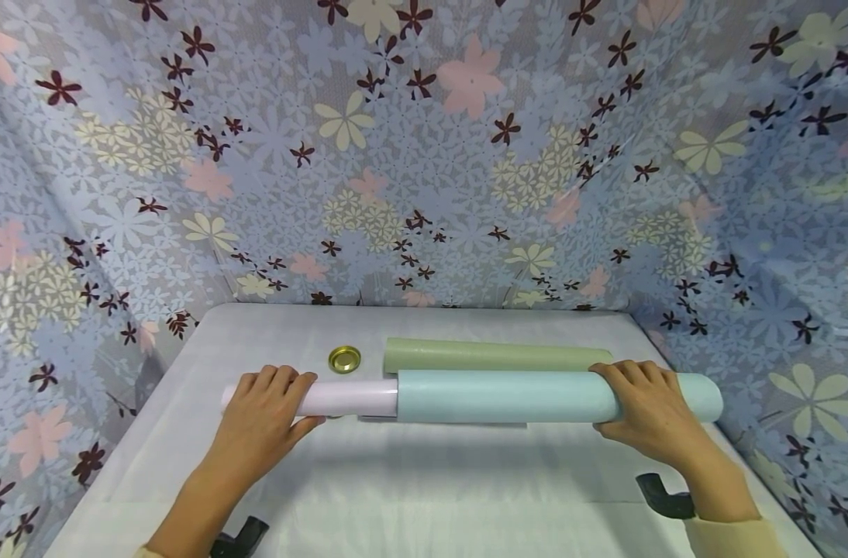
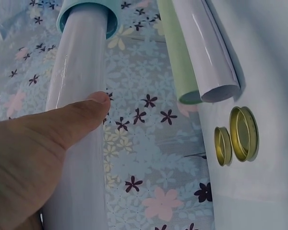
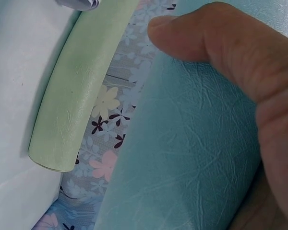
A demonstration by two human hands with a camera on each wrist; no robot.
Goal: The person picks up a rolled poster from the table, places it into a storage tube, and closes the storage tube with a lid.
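1. Head view: person's left hand (image 1: 262,415) gripped the whitish tube (image 1: 357,397), fingers over the top, thumb on the near side.
2. Right hand (image 1: 646,411) gripped the light-blue tube (image 1: 508,396) toward its right end, fingers likewise over the top, thumb across it in the right wrist view.
3. Both tubes were held level in one line, raised over the pale table (image 1: 396,488). The whitish one's right end sat inside the blue one's open left end; left wrist view showed the blue rim around it.
4. Green tube (image 1: 494,356) lay just beyond the blue one, roughly parallel.
5. White roll (image 2: 211,52) lay beside the green tube, mostly hidden in head view; couldn't tell whether they touched.
6. Larger gold lid (image 2: 244,133) and smaller gold lid (image 2: 222,146) lay side by side near those ends.
7. Flowered cloth (image 1: 424,167) hung behind the table and along both sides.
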